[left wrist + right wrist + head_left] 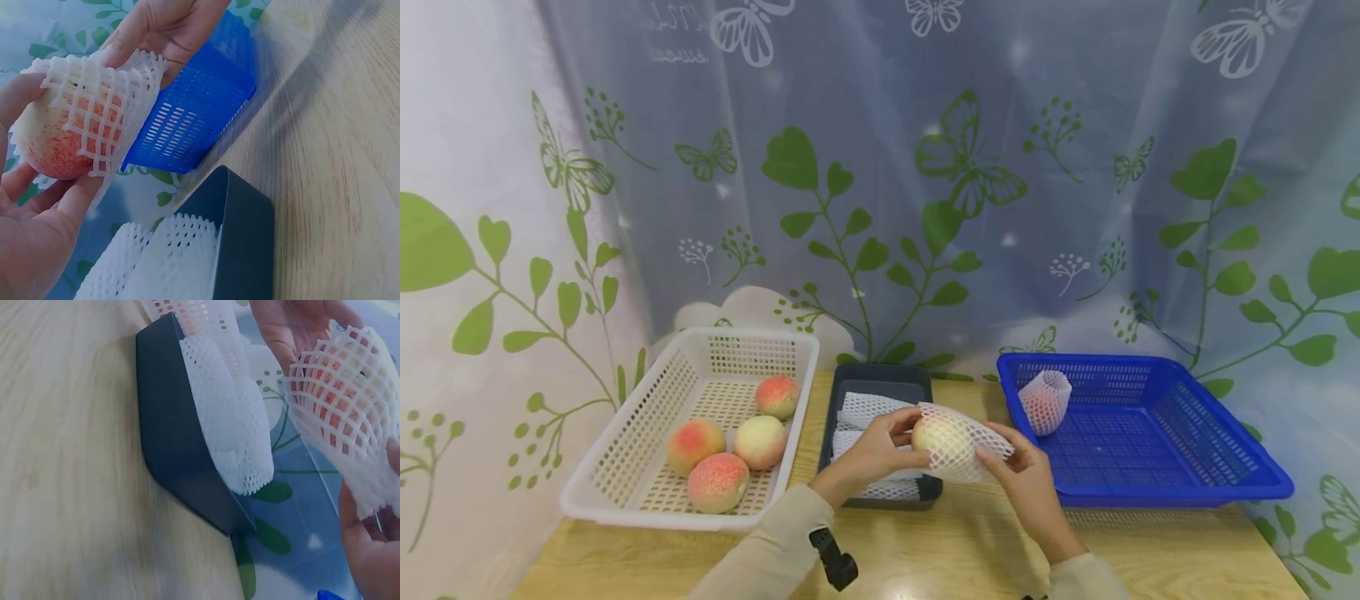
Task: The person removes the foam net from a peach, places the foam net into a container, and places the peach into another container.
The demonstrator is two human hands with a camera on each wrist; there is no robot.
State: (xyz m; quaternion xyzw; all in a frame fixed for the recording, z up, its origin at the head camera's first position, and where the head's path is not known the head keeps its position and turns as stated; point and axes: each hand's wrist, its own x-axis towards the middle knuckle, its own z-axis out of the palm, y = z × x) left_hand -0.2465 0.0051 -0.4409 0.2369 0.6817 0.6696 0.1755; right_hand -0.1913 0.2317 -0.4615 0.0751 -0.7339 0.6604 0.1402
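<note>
A pale yellow and red peach is held above the dark tray, partly inside a white foam net sleeve. My left hand grips the peach at its uncovered end, thumb on one side and fingers on the other. On the other side, my right hand pinches the loose end of the sleeve between thumb and fingers. The net covers much of the fruit in the right wrist view, where the sleeve tapers toward the right hand. Beneath the hands, the dark tray holds several flat foam sleeves.
At left stands a white basket with several bare peaches. A blue basket stands at right, with one sleeved peach in its left corner. All rest on a wooden table before a patterned curtain.
</note>
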